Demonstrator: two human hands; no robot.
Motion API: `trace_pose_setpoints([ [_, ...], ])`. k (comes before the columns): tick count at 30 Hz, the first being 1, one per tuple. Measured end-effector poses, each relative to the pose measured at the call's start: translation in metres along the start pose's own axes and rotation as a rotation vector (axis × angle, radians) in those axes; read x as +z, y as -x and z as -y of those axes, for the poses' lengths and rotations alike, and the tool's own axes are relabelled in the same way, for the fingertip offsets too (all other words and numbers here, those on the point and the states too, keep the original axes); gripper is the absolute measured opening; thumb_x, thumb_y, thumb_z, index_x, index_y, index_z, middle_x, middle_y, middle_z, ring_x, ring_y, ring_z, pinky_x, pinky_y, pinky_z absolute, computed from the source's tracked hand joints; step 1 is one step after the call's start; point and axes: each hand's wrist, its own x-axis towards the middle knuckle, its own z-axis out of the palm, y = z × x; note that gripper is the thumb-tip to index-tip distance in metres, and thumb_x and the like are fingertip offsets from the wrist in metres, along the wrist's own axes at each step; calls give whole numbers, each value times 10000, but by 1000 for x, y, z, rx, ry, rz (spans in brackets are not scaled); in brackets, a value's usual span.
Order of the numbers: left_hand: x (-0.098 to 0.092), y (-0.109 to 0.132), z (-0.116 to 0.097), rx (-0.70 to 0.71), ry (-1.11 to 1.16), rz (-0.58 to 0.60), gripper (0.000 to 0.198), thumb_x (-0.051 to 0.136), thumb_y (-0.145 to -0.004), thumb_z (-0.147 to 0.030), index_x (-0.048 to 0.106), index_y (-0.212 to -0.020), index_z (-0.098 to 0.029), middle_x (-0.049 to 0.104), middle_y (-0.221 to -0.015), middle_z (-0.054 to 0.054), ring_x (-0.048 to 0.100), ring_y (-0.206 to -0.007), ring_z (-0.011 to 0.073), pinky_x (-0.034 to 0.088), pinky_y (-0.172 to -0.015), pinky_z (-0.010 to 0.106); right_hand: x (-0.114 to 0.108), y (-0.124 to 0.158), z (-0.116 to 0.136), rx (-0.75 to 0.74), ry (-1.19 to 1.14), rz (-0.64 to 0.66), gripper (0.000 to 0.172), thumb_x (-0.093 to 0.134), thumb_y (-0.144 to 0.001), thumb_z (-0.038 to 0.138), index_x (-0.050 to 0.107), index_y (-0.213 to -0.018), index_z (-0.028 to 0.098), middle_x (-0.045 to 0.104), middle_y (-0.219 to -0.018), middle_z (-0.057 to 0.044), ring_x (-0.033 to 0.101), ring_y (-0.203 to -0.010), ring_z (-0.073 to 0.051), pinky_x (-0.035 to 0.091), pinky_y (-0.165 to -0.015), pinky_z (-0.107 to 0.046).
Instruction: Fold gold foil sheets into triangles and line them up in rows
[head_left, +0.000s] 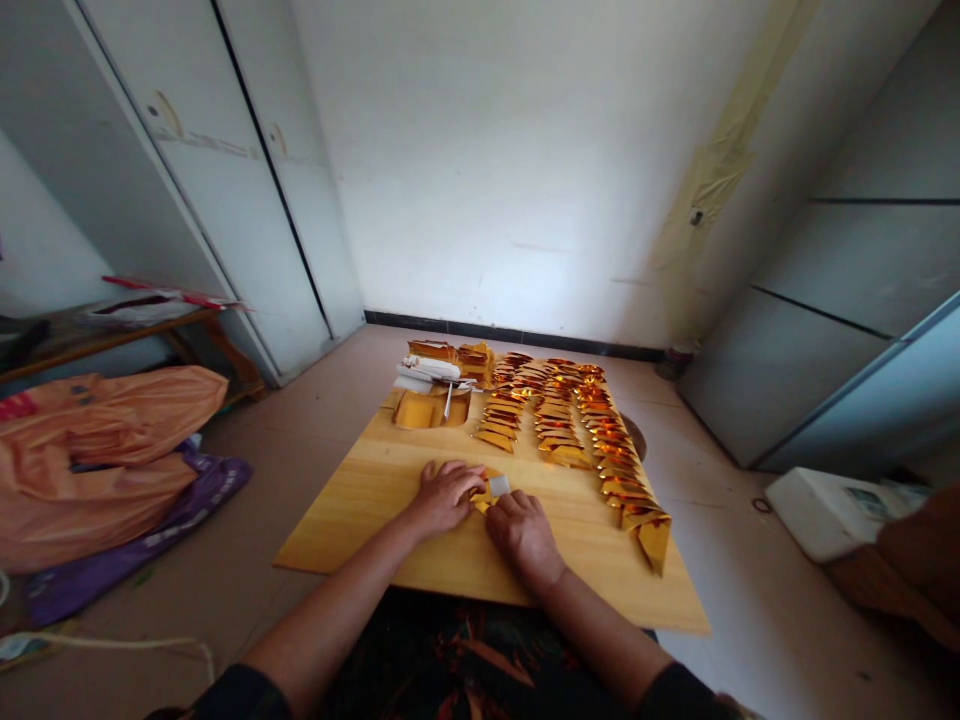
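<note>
A small sheet of gold foil paper (491, 476) with a whitish square patch lies on the wooden board in front of me, partly folded. My left hand (448, 497) has its fingers curled and pressed on the paper's left side. At the lower right edge, my right hand (523, 535) pinches the same paper with closed fingers. Both hands partly cover it. Beyond them stand rows of folded gold foil pieces (555, 415), packed closely and running toward the far edge. One row (622, 480) extends down the board's right side.
The wooden board (360, 530) lies before my lap. At its far left are a gold-coloured tray-like piece (420, 410) and a white bundle (431, 369). Orange and purple bags (105, 440) lie left; a white box (817, 515) stands right. Cabinets flank both sides.
</note>
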Motion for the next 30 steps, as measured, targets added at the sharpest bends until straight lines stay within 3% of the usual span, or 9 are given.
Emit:
trace_pose_setpoints([
  [7,-6,-2,2,134,-94,-5,379,564,-822,-268,563,-1188,-364,578,-1310,-7,437,-1235,267,128,-1062,588,-10,-8,-20,-94,107,153,154,508,-920,187,647,-853,187,636,-846,-54,517,-817,-184,329,-684,-310],
  [12,-5,-7,-9,214,-197,-113,436,534,-871,-257,462,-1292,-347,685,-1071,2,495,-1139,222,81,-1089,563,-22,-13,-41,-130,121,257,192,463,-944,229,645,-886,207,650,-897,-37,541,-839,-175,343,-699,-303],
  [18,-3,-16,-11,290,-277,-139,166,502,-902,-263,620,-1018,-250,664,-894,18,534,-965,189,192,-1055,499,-41,-25,-47,-223,150,342,214,465,-920,154,670,-870,183,681,-850,-58,578,-787,-166,368,-703,-301],
  [21,-4,-19,-6,353,-270,-115,162,496,-905,-267,639,-966,-222,646,-867,31,535,-919,185,272,-1000,447,-44,-31,-43,-259,185,346,222,479,-898,117,683,-834,176,695,-815,-58,588,-739,-158,376,-679,-299],
  [30,-11,-22,-3,351,-175,-104,153,530,-856,-258,656,-936,-222,631,-873,37,522,-909,193,339,-874,371,-21,-25,-40,-298,147,241,248,405,-919,139,639,-835,144,663,-753,-94,563,-691,-184,367,-688,-345],
])
